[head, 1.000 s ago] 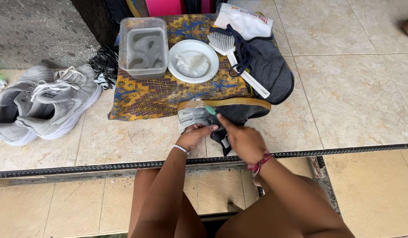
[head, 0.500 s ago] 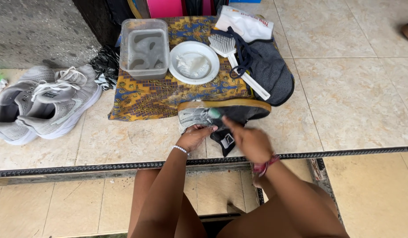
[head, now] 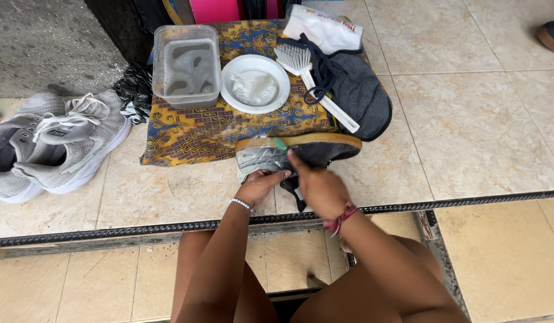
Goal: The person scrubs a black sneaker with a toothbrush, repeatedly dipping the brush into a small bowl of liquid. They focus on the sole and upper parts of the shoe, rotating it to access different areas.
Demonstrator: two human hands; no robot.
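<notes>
Head camera looks down at two bare hands working on a dark shoe with a tan sole. This shoe lies on its side on the tiled floor, touching the front edge of a patterned cloth. The left hand is curled around the grey toe end and holds the shoe down. The right hand is closed around a small green toothbrush, and the brush tip touches the shoe near the sole.

On the cloth stand a clear plastic tub of cloudy water and, just beside it, a white plate with white stuff in it. A white scrub brush lies next to the plate, partly on a grey cloth bag. A white packet sits behind the bag. A pair of grey sneakers rests on the floor, well apart to the left.
</notes>
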